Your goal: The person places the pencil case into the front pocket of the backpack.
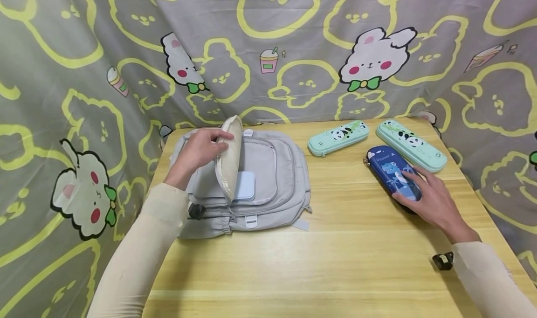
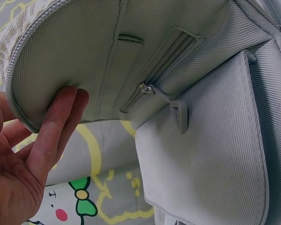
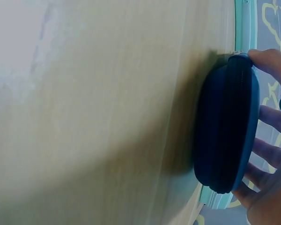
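Note:
A grey backpack (image 1: 289, 187) lies on the table at left, its front compartment open. My left hand (image 1: 201, 148) pinches the edge of the raised front flap (image 2: 56, 51), thumb on one side and fingers on the other. Inside the opening lies a small light-blue flat box (image 1: 246, 186). At right, my right hand (image 1: 434, 201) grips a dark blue pencil case (image 1: 388, 166) with a dinosaur print, thumb at one edge and fingers over its top. In the right wrist view the zipped side of the pencil case (image 3: 229, 122) faces the camera.
Two mint-green panda pencil cases lie at the back right, one at an angle (image 1: 339, 138) and one (image 1: 413, 145) just beyond the blue one. The wooden table (image 1: 293, 271) ends at a patterned curtain (image 1: 293, 89) behind and on both sides.

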`<action>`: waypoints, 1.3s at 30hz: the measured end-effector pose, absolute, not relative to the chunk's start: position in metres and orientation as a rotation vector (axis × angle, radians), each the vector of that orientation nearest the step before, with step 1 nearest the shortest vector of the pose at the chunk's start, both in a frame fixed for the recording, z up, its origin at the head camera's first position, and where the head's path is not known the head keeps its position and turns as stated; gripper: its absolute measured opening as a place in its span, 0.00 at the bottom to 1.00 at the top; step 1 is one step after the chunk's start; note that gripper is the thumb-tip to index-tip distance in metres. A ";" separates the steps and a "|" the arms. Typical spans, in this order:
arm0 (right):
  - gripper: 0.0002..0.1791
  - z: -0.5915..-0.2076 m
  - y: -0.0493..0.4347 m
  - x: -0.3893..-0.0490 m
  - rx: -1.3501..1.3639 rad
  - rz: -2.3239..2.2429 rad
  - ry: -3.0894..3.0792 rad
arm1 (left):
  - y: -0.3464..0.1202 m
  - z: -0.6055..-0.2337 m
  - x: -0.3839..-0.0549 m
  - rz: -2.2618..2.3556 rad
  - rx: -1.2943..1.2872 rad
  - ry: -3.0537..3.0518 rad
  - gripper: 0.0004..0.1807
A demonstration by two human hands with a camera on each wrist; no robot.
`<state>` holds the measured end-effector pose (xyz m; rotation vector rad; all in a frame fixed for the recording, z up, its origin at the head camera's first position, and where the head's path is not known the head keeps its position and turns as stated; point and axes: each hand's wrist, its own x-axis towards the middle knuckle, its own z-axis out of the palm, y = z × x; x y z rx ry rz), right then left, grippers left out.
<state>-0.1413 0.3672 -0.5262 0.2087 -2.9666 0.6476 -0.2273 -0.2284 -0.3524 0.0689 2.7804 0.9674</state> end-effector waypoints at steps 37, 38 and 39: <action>0.59 -0.538 0.366 -0.138 0.053 0.758 -3.038 | -0.228 -0.354 -0.228 0.961 0.081 2.781 0.20; 0.58 -0.538 0.366 -0.138 0.054 0.760 -3.032 | -0.228 -0.353 -0.228 0.961 0.081 2.782 0.20; 0.58 -0.538 0.366 -0.138 0.054 0.762 -3.029 | -0.228 -0.353 -0.228 0.961 0.081 2.784 0.20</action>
